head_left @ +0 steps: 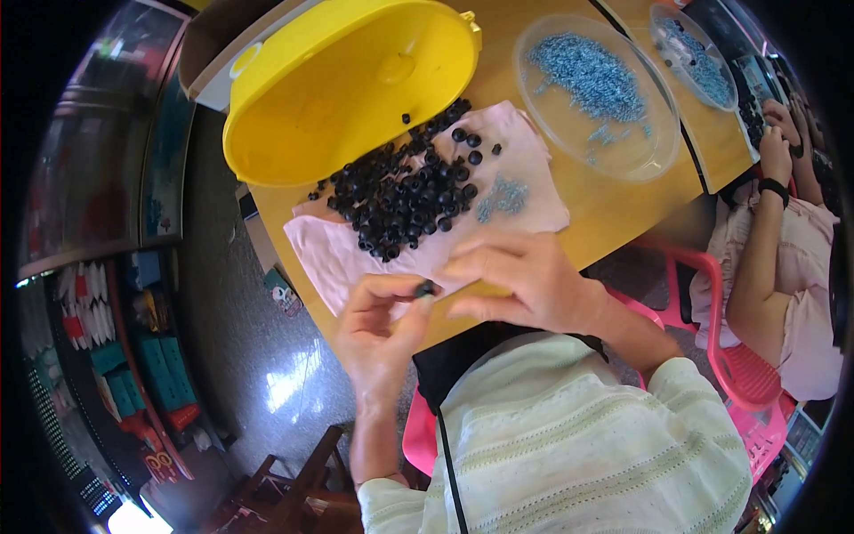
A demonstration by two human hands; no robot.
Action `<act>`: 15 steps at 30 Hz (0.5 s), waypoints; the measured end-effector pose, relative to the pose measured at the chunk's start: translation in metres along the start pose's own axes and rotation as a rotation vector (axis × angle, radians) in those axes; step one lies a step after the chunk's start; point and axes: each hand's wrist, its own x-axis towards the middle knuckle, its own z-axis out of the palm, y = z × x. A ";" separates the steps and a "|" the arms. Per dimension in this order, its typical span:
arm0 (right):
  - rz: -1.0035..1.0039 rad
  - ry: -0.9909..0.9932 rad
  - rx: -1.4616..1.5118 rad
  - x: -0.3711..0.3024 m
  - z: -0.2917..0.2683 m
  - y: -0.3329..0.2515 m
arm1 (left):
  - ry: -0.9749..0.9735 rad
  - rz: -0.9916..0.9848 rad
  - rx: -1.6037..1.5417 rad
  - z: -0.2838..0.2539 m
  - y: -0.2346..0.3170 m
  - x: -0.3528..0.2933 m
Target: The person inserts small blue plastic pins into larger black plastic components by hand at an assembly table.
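My left hand (378,325) pinches a small black knob-like part (425,289) between thumb and forefinger, just off the table's near edge. Close beside it on the right is my right hand (525,280), slightly blurred, its thumb and fingers apart with nothing seen between them. Beyond both hands, a heap of black round parts (400,198) lies on a pink cloth (316,245). A little pile of tiny bluish metallic pieces (503,198) sits on the same cloth, right of the heap.
A yellow tub (302,116) lies tipped toward me behind the heap. A clear oval tray (654,165) of bluish pieces stands at the back right, with another such tray (663,40) beyond. A person (774,169) sits at right, near a pink chair (712,294). Shelves (124,356) stand left.
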 end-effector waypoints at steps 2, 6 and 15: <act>0.037 0.041 -0.015 0.007 -0.011 0.013 | 0.029 0.355 0.375 -0.010 0.025 0.025; 0.274 0.124 -0.313 0.014 -0.032 0.049 | 0.188 0.724 0.542 -0.015 0.084 0.113; 0.220 0.048 -0.461 0.033 -0.033 0.056 | 0.314 0.924 0.734 -0.036 0.133 0.219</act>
